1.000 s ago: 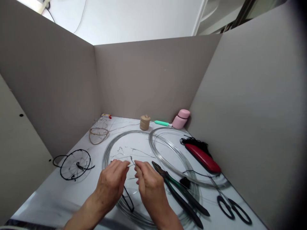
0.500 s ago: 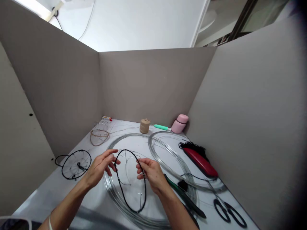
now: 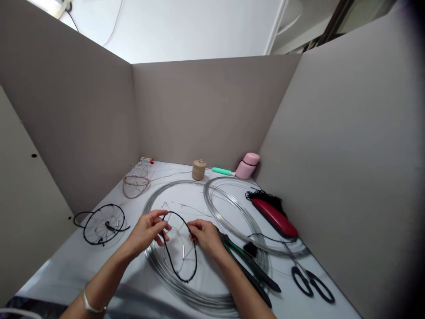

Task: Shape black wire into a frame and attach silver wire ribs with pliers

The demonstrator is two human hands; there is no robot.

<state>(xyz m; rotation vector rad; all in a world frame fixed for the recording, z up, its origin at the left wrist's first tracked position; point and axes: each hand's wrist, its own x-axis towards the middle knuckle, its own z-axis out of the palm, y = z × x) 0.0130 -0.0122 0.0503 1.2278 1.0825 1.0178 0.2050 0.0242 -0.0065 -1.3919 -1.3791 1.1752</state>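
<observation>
Both my left hand (image 3: pixel 146 231) and my right hand (image 3: pixel 206 235) grip a black-wrapped wire hoop (image 3: pixel 169 257) from either side, above the white tabletop. Thin silver wires cross the hoop's inside. Beneath it lies a large coil of silver wire (image 3: pixel 166 188), and a second coil (image 3: pixel 215 188) overlaps that one to the right. Black-and-green pliers (image 3: pixel 247 266) lie nearest my right hand, past its fingers to the right. Some of the large coil is hidden under my hands and forearms.
A black wire frame (image 3: pixel 102 224) and a tan wire frame (image 3: pixel 135 186) lie to the left. Along the back and right are a twine spool (image 3: pixel 198 170), a pink container (image 3: pixel 246 167), a red case (image 3: pixel 274 217) and black scissors (image 3: pixel 312 285). Grey partitions (image 3: pixel 199 115) enclose the table.
One second ago my fingers pinched a thin wire end close together, with the hoop low. The hoop has since risen into view, and my hands now hold it from either side.
</observation>
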